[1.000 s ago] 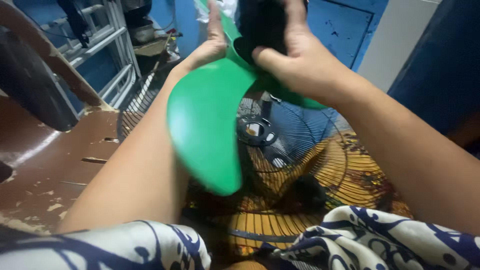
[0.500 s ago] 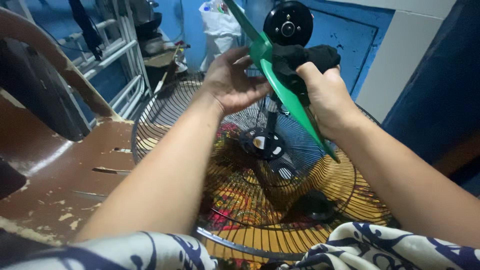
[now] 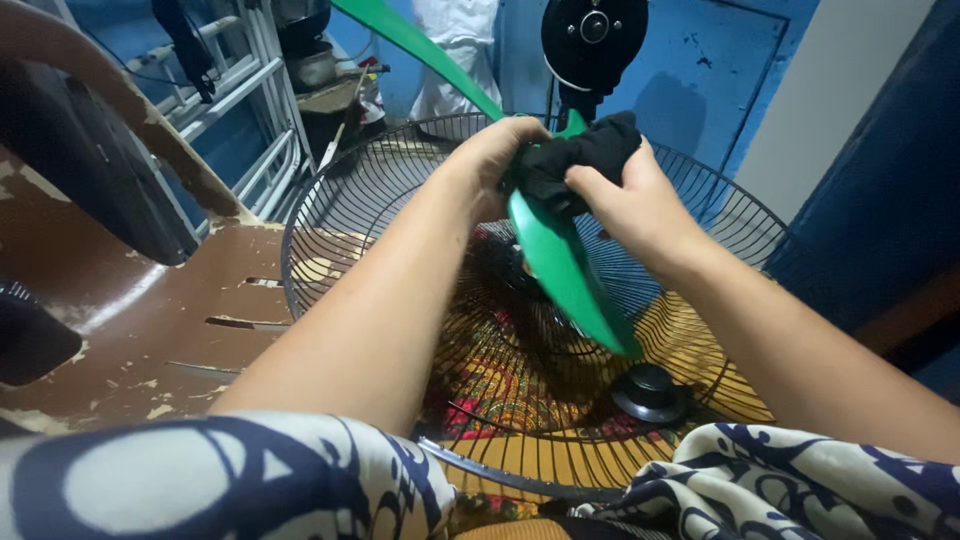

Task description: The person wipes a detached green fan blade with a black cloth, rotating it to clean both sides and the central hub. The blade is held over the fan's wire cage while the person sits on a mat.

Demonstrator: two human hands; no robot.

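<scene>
Green fan blade: hub hidden under the black cloth and both hands; upper blade runs off the top edge. Left hand fingers wrapped behind the cloth, grip not visible. Right hand fingertips buried in cloth. Fan motor clipped by the top edge. Wire fan guard partly blocked by forearms. Brown chair cut off at left.

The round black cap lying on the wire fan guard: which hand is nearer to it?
Right. The right hand, gripping a black cloth against the green fan blade, is above the black cap. The left hand holds the blade farther up and to the left.
</scene>
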